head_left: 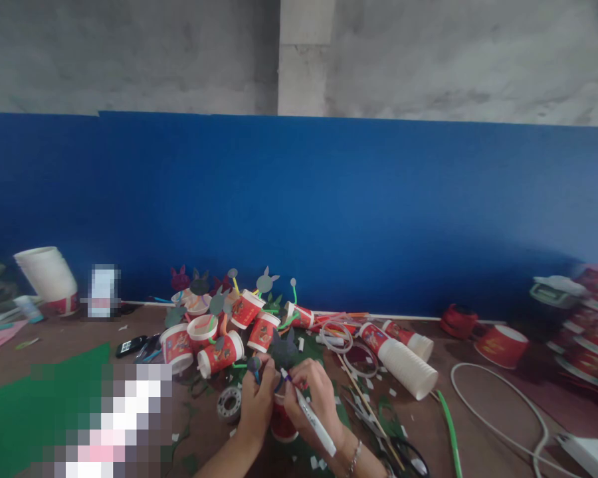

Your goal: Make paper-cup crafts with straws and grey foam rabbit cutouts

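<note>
My left hand (256, 400) and my right hand (316, 395) meet low in the middle, both closed round a red paper cup (284, 422) held between them. The right hand also grips a white marker pen (313, 419) that slants down to the right. A dark grey cut-out shape (283, 350) sticks up just above my fingers. Behind my hands lies a heap of red paper cups (229, 328) with straws and grey paper shapes stuck in them.
A tape roll (229, 403) lies left of my hands, a green sheet (40, 392) further left. A stack of white cups (408, 368) lies on its side to the right, with scissors (403, 451), a white cable (498, 411), red bowls (501, 345) and a blue wall (329, 212) behind.
</note>
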The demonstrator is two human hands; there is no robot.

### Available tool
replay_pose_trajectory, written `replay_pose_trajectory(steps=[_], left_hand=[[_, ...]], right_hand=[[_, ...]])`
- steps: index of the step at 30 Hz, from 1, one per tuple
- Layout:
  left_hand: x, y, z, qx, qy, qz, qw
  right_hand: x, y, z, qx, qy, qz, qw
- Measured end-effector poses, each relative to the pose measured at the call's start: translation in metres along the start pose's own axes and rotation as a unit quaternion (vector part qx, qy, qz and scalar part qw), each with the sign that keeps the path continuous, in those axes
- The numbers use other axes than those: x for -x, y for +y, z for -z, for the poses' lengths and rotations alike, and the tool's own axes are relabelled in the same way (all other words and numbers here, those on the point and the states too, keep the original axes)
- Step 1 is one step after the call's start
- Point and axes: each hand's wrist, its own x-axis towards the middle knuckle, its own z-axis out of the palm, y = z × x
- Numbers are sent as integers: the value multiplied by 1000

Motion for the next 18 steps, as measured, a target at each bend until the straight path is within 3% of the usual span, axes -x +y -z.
replay_pose_trajectory(steps=[13,18], left_hand=[[1,4,0,-2,-22,16,1000],[0,-1,1,-13,1,10,1000]], right_hand=[[-1,-2,0,18,-3,-1,1000],[-1,-1,-1,17,2,0,1000]])
